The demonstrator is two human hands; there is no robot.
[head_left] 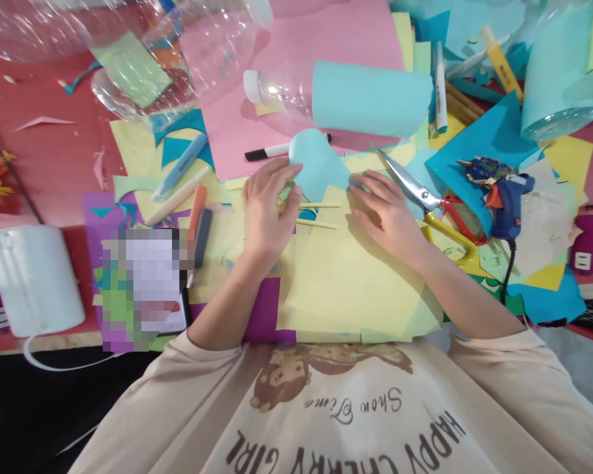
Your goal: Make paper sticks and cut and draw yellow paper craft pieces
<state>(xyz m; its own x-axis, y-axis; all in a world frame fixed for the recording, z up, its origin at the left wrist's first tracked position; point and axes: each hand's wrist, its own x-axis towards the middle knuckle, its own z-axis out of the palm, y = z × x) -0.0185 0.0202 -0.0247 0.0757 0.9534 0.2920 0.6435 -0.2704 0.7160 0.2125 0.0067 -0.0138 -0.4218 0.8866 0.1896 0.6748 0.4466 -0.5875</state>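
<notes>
A light blue paper cut-out (316, 163) with a rounded top lies on yellow sheets (348, 276) in front of me. My left hand (267, 207) pinches its left lower edge with curled fingers. My right hand (388, 214) rests on the yellow paper, fingertips pressing the cut-out's right corner. Two thin wooden sticks (319, 214) lie between my hands. A black marker (269, 152) lies just behind the cut-out.
A clear bottle wrapped in blue paper (356, 97) lies on a pink sheet (306, 39). Scissors (425, 197) and a blue glue gun (507, 197) are to the right. Pens and glue sticks (180, 181) lie left; a white tape roll (32, 276) at far left.
</notes>
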